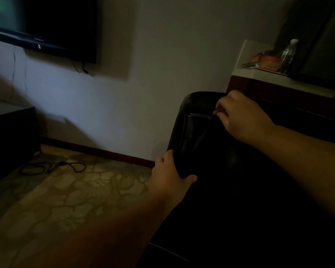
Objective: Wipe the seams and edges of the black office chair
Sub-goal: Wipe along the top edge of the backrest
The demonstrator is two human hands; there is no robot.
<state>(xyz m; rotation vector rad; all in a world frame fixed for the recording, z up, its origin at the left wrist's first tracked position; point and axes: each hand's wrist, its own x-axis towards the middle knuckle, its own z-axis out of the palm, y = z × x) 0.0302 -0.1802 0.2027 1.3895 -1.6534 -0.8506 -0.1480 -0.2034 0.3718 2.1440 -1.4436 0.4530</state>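
The room is dim, so go by what little shows. The chair (197, 132) fills the frame from the centre out toward five o'clock, its back rising near the wall at about three o'clock from centre.

Your left hand (169, 171) grips the side edge of the chair back, just below centre toward six o'clock: the thumb lies across the front face and the fingers wrap behind, out of sight. Your right hand (238, 117) is at the top of the back, around two o'clock, fingers curled and pinched on something small and pale (216, 112) pressed at the seam line. It may be a wipe or a bit of cloth; it is too small and dark to tell.

What could go wrong, judging from here:

- The seam (199, 115) is barely readable in this light. You could drift off the groove and wipe the flat panel instead, leaving dirt in the stitch.
- If the chair swivels or rolls, a hard stroke from your right hand could turn it away. Your left grip is all that steadies it, so keep it firm.
- The pinched piece is small, and it could slip out or bunch up mid-stroke.
- A cable (52, 167) lies looped on the carpet (75, 200) at eight o'clock. If you step round the chair that way it could catch your foot.
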